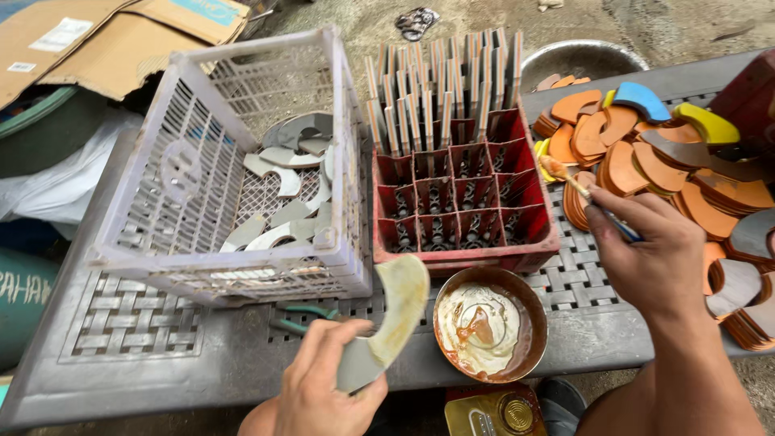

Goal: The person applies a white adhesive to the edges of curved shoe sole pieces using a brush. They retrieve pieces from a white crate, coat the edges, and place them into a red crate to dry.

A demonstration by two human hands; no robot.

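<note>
Looking down from the head camera, the left hand (319, 387) at the bottom centre pinches a curved, crescent-shaped sole piece (387, 323), fingers pressed together on its grey lower end while the yellowish glue-coated upper end rises toward the middle of the frame. At the right, the right hand (650, 258) curls its fingers around a small brush (585, 194), whose tip points toward the upper left, just beside a heap of orange, brown, yellow and blue cut-outs (654, 153) filling the right side. Between the two hands, at the lower centre, sits a round metal bowl of pale glue (488, 323), touching the front of a red divided crate (460, 202); flat strips stand upright in its far compartments. Left of it, a tilted white plastic basket (234, 169) holds grey curved pieces. Green-handled pliers (311, 315) lie just under the basket's front edge. Everything rests on a grey plastic table (129, 331) with a woven pattern. A yellow tin (492, 413) shows at the bottom edge. Beyond the table lie bare concrete ground, a metal basin (581, 60) at the top right and flattened cardboard (105, 36) at the upper left.
</note>
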